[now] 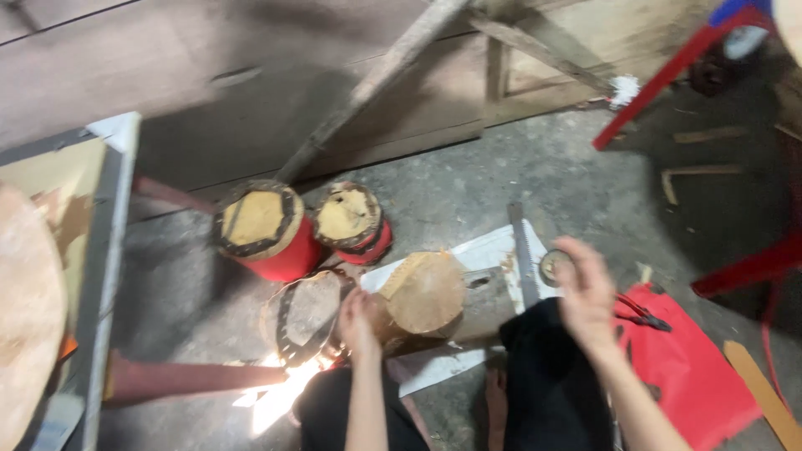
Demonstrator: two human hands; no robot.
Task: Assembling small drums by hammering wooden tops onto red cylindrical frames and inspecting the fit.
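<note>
1. A short log round (426,294) with a pale cut face lies on its side on the concrete floor (535,167), just in front of the person's knees, resting partly on a white sheet (489,250)
2. The left hand (357,321) rests against the left side of the log round, fingers curled loosely about its edge; how firmly it grips cannot be told through the blur
3. The right hand (585,294) hovers to the right of the log round, raised above the floor, fingers partly bent; a small round object (551,266) shows just at its fingertips, but whether the hand has hold of it cannot be told
4. A handsaw (524,255) lies on the white sheet between the log round and the right hand, blade pointing away from the person
5. Touching the left hand's far side sits an unfinished drum shell (305,316) with a dark band round its rim
6. Beyond it stand two red drums (288,230) with tan skins, side by side
7. A red cloth (685,367) lies on the floor to the right, with a dark tool (643,313) on its upper edge
8. A red metal frame (660,83) stands at the far right, and a wooden strip (764,392) lies beside the cloth
</note>
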